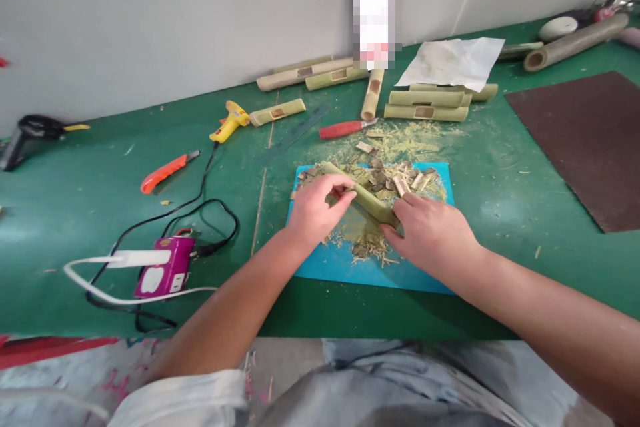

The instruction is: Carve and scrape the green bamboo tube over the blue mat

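Note:
A green bamboo tube [369, 201] lies slantwise over the blue mat [335, 267], its far end pointing up and left. My right hand [433, 230] is wrapped round its near end. My left hand [323, 207] is beside the tube's left side, thumb and forefinger pinched together on something small and dark that I cannot make out. Bamboo chips [383, 179] and shavings [367, 250] cover much of the mat around the tube.
Beyond the mat lie a red-handled knife [341, 129] and several cut bamboo pieces [426, 112]. On the left are an orange cutter [165, 172], a yellow glue gun [231, 123] and a purple power block [167, 267] with cables. A brown sheet [585, 140] lies right.

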Available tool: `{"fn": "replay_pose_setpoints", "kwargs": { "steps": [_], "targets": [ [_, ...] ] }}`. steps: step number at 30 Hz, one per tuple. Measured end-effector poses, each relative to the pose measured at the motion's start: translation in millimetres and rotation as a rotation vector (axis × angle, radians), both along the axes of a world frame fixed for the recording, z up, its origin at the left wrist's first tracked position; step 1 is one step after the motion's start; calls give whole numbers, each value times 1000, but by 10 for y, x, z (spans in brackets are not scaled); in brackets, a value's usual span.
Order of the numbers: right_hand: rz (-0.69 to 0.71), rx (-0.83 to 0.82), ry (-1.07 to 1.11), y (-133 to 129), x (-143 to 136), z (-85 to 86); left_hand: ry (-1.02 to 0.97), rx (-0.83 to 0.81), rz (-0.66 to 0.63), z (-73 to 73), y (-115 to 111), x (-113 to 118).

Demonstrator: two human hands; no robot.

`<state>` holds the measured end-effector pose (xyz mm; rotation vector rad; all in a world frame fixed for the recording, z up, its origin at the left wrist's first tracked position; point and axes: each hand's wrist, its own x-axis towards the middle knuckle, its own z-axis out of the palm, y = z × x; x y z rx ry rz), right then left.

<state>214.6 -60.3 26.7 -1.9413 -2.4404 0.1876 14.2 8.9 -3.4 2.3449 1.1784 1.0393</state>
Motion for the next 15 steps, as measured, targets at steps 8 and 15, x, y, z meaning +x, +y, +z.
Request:
{"fn": "replay_pose_setpoints", "kwargs": {
  "steps": [8, 15],
  "targets": [
    [-9, -12, 3, 14, -7, 4, -68, -28, 32, -18, 30, -4],
    [4, 11, 4, 11, 0, -23, 31, -20, 32, -8, 58, -2]
  ]
}}
